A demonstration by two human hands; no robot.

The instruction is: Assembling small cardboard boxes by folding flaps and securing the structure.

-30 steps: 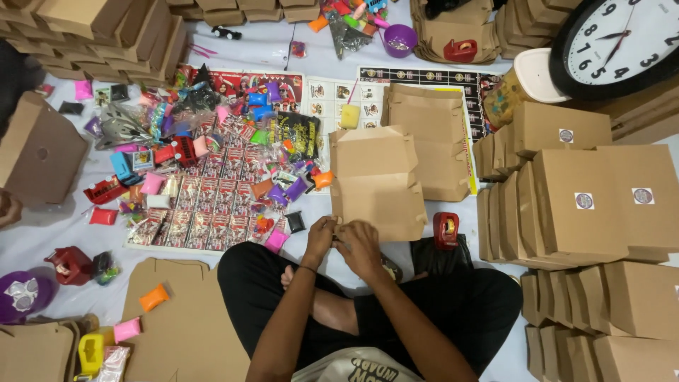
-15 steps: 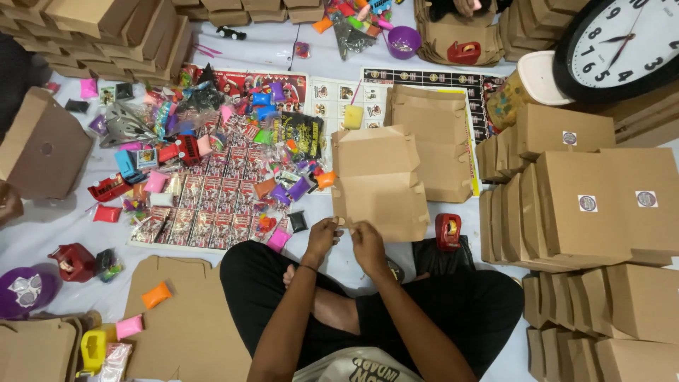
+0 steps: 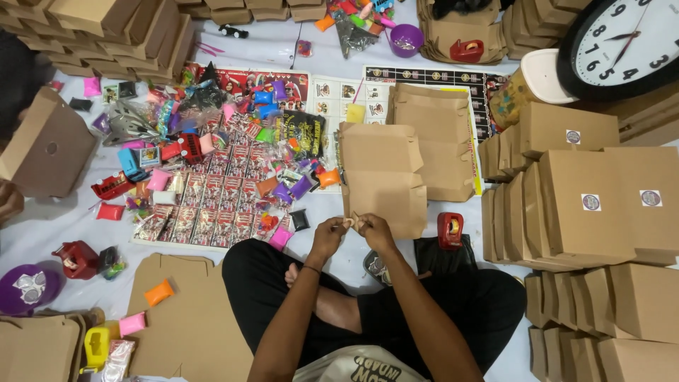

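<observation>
I sit cross-legged on the floor. My left hand (image 3: 329,235) and my right hand (image 3: 373,230) meet just in front of my knees, pinching a small pale item (image 3: 350,222) between the fingertips; what it is cannot be told. Both hands hover over the near edge of a flat brown cardboard box blank (image 3: 382,177) lying on the floor. A red tape dispenser (image 3: 450,230) stands just right of my right hand.
Stacks of folded brown boxes (image 3: 587,205) fill the right side, under a wall clock (image 3: 622,46). Small colourful toys and packets (image 3: 212,163) cover a printed sheet at left. Another flat blank (image 3: 187,318) lies by my left knee. A person's hand (image 3: 10,199) holds a box at far left.
My hands have shifted slightly right and toward me along the blank's near edge, still pinched together on the small item.
</observation>
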